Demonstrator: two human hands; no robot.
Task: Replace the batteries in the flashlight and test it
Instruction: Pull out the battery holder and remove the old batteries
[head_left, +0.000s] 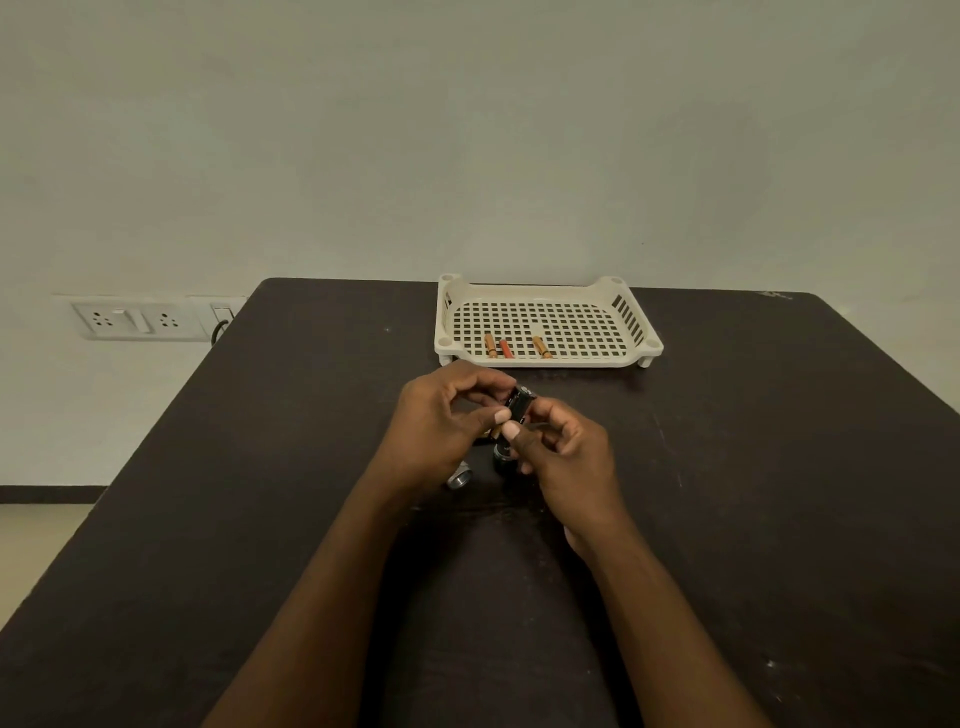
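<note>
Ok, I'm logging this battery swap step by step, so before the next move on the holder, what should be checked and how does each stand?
1. Black battery holder held by both hands, left hand and right hand: ok.
2. Spare batteries at hand: three lie in the white tray, two orange batteries and a red battery: ok.
3. Flashlight opened: a silver-rimmed part and a dark part lie apart on the table: ok.
4. Holder slots filled or empty: cannot tell, fingers cover them.
5. Polarity of any cell: cannot tell.
</note>
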